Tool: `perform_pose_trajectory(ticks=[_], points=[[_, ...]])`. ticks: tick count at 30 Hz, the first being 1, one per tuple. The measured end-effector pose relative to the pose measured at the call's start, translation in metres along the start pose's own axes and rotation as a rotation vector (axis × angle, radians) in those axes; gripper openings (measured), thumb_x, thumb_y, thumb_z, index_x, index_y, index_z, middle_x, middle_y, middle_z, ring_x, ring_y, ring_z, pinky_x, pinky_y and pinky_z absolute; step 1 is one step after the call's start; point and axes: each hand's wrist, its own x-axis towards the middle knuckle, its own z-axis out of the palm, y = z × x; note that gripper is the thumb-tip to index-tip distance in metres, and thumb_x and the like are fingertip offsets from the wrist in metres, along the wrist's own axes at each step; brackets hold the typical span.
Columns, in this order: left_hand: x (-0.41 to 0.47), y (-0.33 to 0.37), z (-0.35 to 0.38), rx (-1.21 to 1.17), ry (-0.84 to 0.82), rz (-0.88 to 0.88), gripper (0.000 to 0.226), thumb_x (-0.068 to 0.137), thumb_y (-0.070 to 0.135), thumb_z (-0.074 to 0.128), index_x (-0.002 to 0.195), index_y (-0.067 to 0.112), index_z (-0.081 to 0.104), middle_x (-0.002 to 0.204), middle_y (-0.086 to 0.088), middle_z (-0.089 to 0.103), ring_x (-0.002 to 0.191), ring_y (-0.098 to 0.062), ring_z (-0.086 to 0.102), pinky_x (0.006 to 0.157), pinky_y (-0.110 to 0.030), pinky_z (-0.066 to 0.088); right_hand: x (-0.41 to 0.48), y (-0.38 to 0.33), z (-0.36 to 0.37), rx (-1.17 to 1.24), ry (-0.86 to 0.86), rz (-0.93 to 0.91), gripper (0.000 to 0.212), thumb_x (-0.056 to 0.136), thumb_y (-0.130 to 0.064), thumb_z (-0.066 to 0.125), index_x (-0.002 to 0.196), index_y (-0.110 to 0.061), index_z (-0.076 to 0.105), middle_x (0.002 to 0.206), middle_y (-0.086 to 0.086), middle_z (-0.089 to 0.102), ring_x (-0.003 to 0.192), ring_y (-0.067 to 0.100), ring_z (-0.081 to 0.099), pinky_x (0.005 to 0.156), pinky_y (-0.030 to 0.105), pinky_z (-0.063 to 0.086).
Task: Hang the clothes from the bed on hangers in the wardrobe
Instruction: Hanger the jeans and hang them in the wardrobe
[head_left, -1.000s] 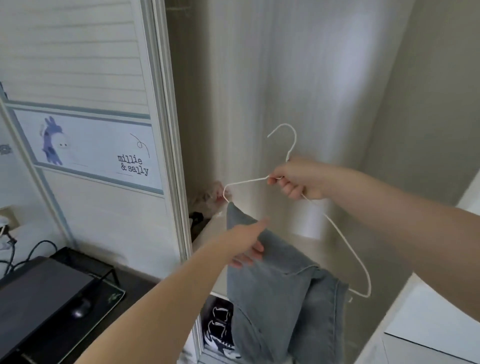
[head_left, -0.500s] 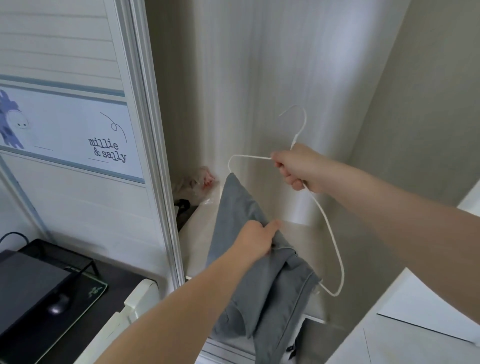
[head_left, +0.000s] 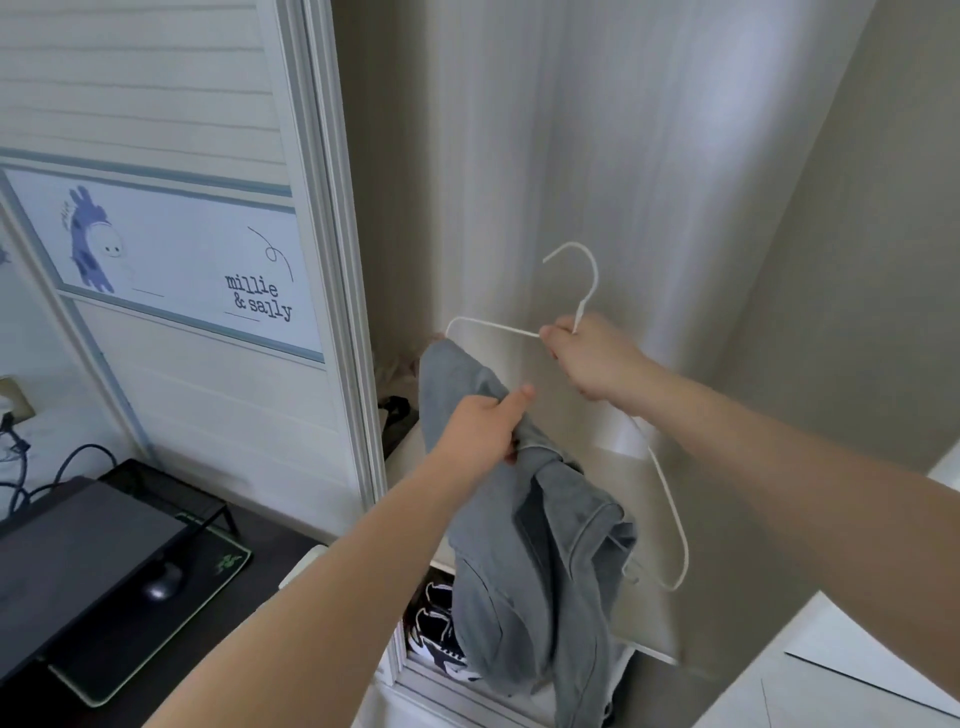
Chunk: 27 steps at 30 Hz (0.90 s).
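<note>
**Grey trousers and a white hanger at the wardrobe**

Close by on the left, a dark grey computer mouse (head_left: 162, 587) sits on a black mat with a green logo (head_left: 224, 561) on a dark desk.

Two bare arms reach out from there to the open wardrobe. The left hand (head_left: 483, 431) is clenched round a bunch of the soft grey trousers (head_left: 540, 551), with the thumb lying along the top. The trousers hang down in folds below that hand, in front of the wardrobe opening. Their top end reaches up to the left corner of the thin white wire hanger (head_left: 596, 275). I cannot tell if the cloth lies over the wire.

A bit further in, the right hand (head_left: 592, 358) grips the hanger just under its hook, fingers curled tight round the wire. The hanger is tilted, its left end high and its right end low. The hook points up and is on no rail.

Behind the trousers there is a pale wardrobe shelf (head_left: 613, 467). Black and white shoes (head_left: 439, 629) stand under it. To the left is the white sliding door (head_left: 208, 405) with a blue animal picture and the words "millie & sally". Furthest back is the plain pale back wall of the wardrobe (head_left: 571, 130).
</note>
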Motion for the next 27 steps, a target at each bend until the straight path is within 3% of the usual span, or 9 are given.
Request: perform_pose_trajectory(ticks=[7,11,13,16,19,21,23,25,27], points=[[-0.031,0.003,-0.03,-0.231,-0.017,0.007,0.04,0.097,0.041,0.061,0.086,0.005,0.075,0.085,-0.003,0.077,0.08,-0.014,0.074,0.073,-0.02,0.058,0.016,0.022,-0.02,-0.078,0.116,0.075,0.034,0.1,-0.025,0.045,0.069,-0.012,0.046,0.055,0.007,0.04,0.049,0.024,0.04,0.049,0.03,0.03],[-0.046,-0.047,-0.022,-0.043,-0.001,-0.057,0.052,0.096,0.047,0.06,0.09,-0.003,0.075,0.086,-0.007,0.077,0.081,-0.021,0.073,0.081,-0.03,0.057,0.023,0.013,-0.038,0.145,0.17,0.128,0.031,0.095,-0.018,0.045,0.063,-0.017,0.042,0.051,0.006,0.035,0.042,0.019,0.034,0.042,0.021,0.026],[-0.044,-0.084,-0.013,0.179,-0.02,-0.157,0.063,0.094,0.056,0.059,0.081,-0.004,0.072,0.075,-0.011,0.072,0.071,-0.024,0.068,0.078,-0.033,0.055,0.022,0.0,-0.046,0.248,0.154,0.13,0.028,0.091,-0.011,0.044,0.064,-0.018,0.04,0.051,0.005,0.034,0.036,0.015,0.03,0.037,0.015,0.023],[-0.039,-0.113,0.004,0.316,-0.139,-0.256,0.054,0.097,0.051,0.055,0.069,0.006,0.068,0.062,-0.006,0.067,0.059,-0.019,0.064,0.084,-0.04,0.057,0.015,-0.025,-0.049,0.322,0.052,0.09,0.03,0.091,-0.007,0.042,0.064,-0.018,0.039,0.052,0.004,0.031,0.031,0.011,0.026,0.036,0.011,0.019],[-0.029,-0.102,0.022,0.372,-0.021,-0.154,0.036,0.095,0.053,0.058,0.092,0.018,0.065,0.094,-0.004,0.07,0.084,-0.019,0.067,0.088,-0.041,0.056,0.008,-0.044,-0.049,0.345,-0.038,0.066,0.029,0.091,-0.009,0.043,0.064,-0.019,0.038,0.054,0.004,0.031,0.035,0.011,0.023,0.038,0.011,0.018],[-0.019,-0.079,0.026,0.276,0.202,0.009,0.056,0.088,0.063,0.06,0.127,0.025,0.05,0.126,0.006,0.053,0.107,-0.013,0.059,0.095,-0.035,0.051,0.006,-0.054,-0.054,0.375,-0.097,0.063,0.029,0.092,-0.011,0.043,0.064,-0.019,0.038,0.054,0.002,0.03,0.037,0.01,0.021,0.039,0.01,0.017],[0.005,-0.054,0.02,0.087,0.289,0.137,0.081,0.084,0.069,0.06,0.146,0.024,0.037,0.139,0.011,0.043,0.123,-0.011,0.049,0.105,-0.034,0.043,0.005,-0.065,-0.063,0.394,-0.15,0.06,0.029,0.093,-0.013,0.043,0.066,-0.02,0.038,0.051,-0.001,0.03,0.037,0.009,0.02,0.039,0.009,0.016],[0.028,-0.033,0.011,-0.166,0.197,0.061,0.076,0.084,0.069,0.061,0.143,0.023,0.046,0.132,0.01,0.055,0.12,-0.014,0.054,0.106,-0.035,0.043,0.004,-0.075,-0.072,0.373,-0.178,0.06,0.027,0.092,-0.013,0.043,0.067,-0.021,0.038,0.049,-0.004,0.029,0.038,0.008,0.02,0.038,0.01,0.014],[0.04,-0.024,0.003,-0.149,0.128,0.045,0.056,0.087,0.062,0.064,0.122,0.018,0.062,0.107,0.006,0.066,0.1,-0.017,0.06,0.089,-0.03,0.048,0.004,-0.08,-0.081,0.329,-0.187,0.058,0.026,0.091,-0.012,0.043,0.067,-0.021,0.037,0.05,-0.004,0.029,0.04,0.009,0.019,0.038,0.011,0.013]])
